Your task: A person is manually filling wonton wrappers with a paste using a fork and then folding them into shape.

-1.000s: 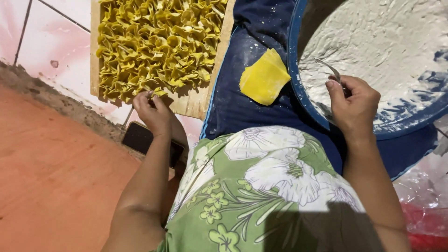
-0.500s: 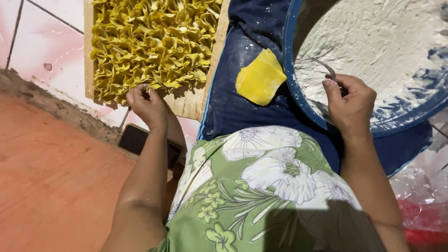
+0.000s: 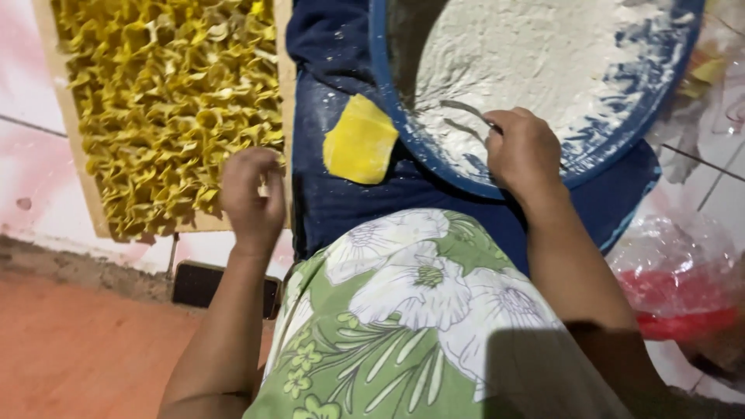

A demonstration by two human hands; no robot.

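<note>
The left hand (image 3: 252, 198) hovers at the near right corner of a wooden board (image 3: 285, 93), its fingers curled together; it blurs, so I cannot tell whether they pinch anything. The board is packed with folded yellow dough pieces (image 3: 167, 109), crowded edge to edge, and the hand sits over the pieces nearest the person.

The right hand (image 3: 524, 151) rests on the near rim of a blue tray (image 3: 660, 101) that is dusted thick with white flour (image 3: 535, 54). Its fingers are closed around a thin metal tool (image 3: 466, 109), whose tip lies in the flour (the handle end is hidden inside the fist).

Between the two hands, a flat yellow dough square (image 3: 359, 143) lies on a dark blue cloth (image 3: 334, 209), touching the tray's rim on its right and just beside the board's edge on its left. The cloth is speckled with flour and runs under the tray.

The person's lap is covered by a green floral garment (image 3: 403, 318) in the foreground. A dark flat phone (image 3: 202, 283) lies on the floor below the board, near the left forearm. At the right, a clear plastic bag (image 3: 675, 264) with something red inside sits beside the right arm.
</note>
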